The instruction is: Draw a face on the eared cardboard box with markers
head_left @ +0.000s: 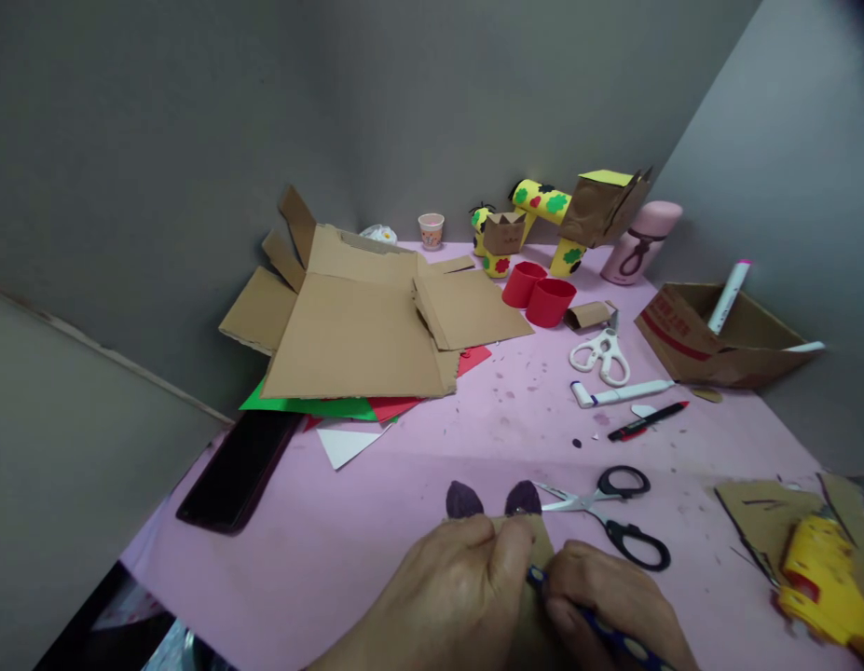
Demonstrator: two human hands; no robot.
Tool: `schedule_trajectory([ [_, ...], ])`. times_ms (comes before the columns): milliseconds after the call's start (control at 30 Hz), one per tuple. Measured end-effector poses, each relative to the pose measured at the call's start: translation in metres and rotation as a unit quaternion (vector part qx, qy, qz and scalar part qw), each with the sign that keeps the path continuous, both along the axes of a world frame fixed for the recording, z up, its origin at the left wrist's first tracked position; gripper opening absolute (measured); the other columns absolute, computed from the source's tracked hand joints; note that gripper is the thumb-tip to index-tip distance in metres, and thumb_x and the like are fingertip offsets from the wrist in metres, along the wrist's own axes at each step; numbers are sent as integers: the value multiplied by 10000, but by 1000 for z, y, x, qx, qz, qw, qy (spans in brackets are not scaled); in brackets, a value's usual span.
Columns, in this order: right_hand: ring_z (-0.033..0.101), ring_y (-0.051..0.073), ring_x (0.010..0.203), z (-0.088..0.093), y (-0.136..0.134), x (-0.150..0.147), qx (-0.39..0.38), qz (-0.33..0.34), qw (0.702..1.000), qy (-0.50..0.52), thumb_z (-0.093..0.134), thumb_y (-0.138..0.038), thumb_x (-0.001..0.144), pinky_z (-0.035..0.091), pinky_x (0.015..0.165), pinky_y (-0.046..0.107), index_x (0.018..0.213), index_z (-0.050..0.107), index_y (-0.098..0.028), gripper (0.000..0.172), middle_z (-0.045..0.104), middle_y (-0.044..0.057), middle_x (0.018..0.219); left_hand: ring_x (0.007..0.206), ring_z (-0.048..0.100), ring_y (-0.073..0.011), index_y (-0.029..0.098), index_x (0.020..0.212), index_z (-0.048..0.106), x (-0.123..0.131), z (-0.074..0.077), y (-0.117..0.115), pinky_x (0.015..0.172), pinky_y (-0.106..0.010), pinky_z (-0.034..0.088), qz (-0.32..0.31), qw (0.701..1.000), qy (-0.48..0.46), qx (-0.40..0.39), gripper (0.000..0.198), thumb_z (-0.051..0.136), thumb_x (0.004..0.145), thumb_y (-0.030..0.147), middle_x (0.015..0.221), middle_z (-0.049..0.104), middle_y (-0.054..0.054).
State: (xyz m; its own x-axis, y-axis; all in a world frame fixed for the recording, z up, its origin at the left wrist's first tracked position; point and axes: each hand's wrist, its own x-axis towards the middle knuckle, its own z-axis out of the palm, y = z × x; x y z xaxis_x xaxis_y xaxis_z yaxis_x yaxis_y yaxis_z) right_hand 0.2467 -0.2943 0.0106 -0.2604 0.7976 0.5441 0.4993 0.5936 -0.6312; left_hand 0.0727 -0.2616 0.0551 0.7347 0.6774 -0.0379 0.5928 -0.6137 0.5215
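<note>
While handheld, pen [608, 634] aslant forward-left.

A hand could pass over the table [320, 559] between the phone [240, 471] and the left hand [466, 573]; black-handled scissors [586, 504] and a glue gun [823, 573] obstruct the right side.

Left hand [459, 578] bare, smooth across the back, a broad thumb [512, 550], uncovered wrist [368, 638], right hand [610, 592] likewise bare, rounded at the knuckles [575, 557], both uncovered to the edge of view.
</note>
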Motion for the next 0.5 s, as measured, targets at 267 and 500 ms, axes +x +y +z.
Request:
schedule_trajectory([
  [267,534,101,421,-13,1,1,58,-14,987,-152,391,-216,951,405,452,220,619,529,-226,360,558,-33,473,654,612,-175,178,879,492,5,8,6,583,-291,499,-23,999,45,18,95,439,859,101,778,668,-36],
  [500,482,91,361,-18,-1,-1,90,-49,972,-211,447,-222,917,324,388,247,572,477,-236,346,516,-49,428,663,606,-170,177,905,495,5,8,2,570,-271,477,-10,998,56,30,137,506,803,85,780,670,-27],
])
